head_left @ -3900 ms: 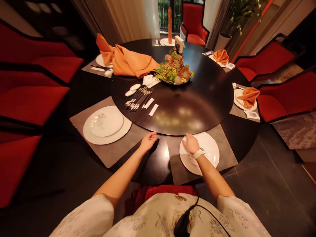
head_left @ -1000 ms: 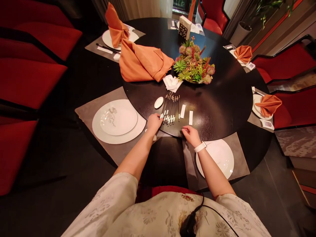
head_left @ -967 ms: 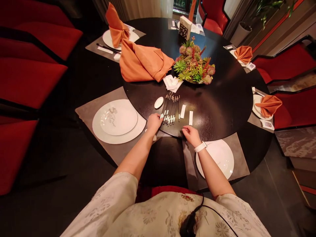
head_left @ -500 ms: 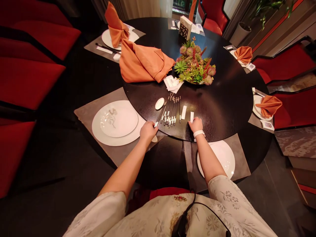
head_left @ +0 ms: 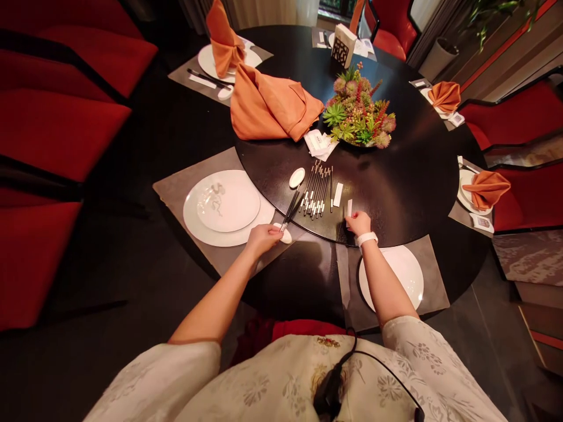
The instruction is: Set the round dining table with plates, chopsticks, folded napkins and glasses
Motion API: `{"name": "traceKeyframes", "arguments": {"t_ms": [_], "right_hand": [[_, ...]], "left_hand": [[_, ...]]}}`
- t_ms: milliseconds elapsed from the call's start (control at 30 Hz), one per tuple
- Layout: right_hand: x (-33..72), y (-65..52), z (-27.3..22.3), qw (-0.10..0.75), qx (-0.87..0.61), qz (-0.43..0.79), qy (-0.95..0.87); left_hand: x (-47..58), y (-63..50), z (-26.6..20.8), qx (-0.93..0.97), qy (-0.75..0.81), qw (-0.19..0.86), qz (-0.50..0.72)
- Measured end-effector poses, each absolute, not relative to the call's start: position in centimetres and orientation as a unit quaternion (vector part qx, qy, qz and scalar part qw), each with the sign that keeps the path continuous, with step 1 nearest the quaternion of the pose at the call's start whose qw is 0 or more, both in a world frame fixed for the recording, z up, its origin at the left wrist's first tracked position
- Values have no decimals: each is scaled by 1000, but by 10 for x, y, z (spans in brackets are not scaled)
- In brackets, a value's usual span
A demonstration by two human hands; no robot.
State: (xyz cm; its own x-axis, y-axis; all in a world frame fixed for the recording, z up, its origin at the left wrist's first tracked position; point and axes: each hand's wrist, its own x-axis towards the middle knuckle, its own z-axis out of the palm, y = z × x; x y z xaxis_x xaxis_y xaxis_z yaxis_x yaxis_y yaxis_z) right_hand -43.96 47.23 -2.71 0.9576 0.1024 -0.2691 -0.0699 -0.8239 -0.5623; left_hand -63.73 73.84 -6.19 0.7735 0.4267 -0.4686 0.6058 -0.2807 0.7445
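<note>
My left hand [head_left: 264,239] pinches the near ends of a pair of black chopsticks [head_left: 291,206], tilted up off the table edge. Under them a white spoon rest or small dish [head_left: 285,234] shows on the grey placemat. My right hand [head_left: 359,223] is closed on a slim white paper packet [head_left: 350,207] just above the dark turntable. Between the hands lies a spread of several black chopsticks [head_left: 315,190] with silver ends. Another white packet [head_left: 338,194] rests beside them, and a small oval white dish [head_left: 297,177] sits at their left.
Stacked white plates [head_left: 229,202] lie on the left placemat [head_left: 176,181]. Another plate [head_left: 411,275] is partly under my right forearm. A folded orange cloth [head_left: 275,105], white paper slips [head_left: 320,144] and a succulent centrepiece [head_left: 360,111] occupy the turntable's far side. Red chairs [head_left: 57,123] surround the table.
My left hand has lifted the chopsticks and drawn them back from the spread. My right hand has raised the white packet, which now tilts. The whole view has shifted slightly.
</note>
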Motion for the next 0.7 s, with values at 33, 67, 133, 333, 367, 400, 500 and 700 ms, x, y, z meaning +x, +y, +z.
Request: {"name": "traceKeyframes", "arguments": {"t_ms": [33, 67, 133, 333, 367, 400, 500, 700], "right_hand": [[-450, 475, -28, 351, -922, 165, 6], [-463, 479, -30, 400, -896, 191, 20], [-492, 491, -33, 477, -844, 245, 23], [-580, 546, -46, 561, -723, 402, 7], [-592, 556, -49, 569, -705, 423, 10], [-603, 564, -51, 577, -687, 441, 17], [-626, 586, -58, 583, -656, 476, 50], [-642, 598, -63, 554, -665, 494, 86]], "left_hand": [[-652, 743, -63, 776, 322, 534, -95], [-668, 748, -64, 764, 320, 553, -96], [-700, 759, -68, 762, 318, 557, -89], [-759, 786, -77, 845, 314, 424, -84], [-763, 789, -77, 859, 305, 401, -90], [-766, 792, -78, 873, 295, 378, -94], [-771, 797, -80, 906, 251, 325, -98], [-778, 800, -93, 913, 235, 326, -65]]}}
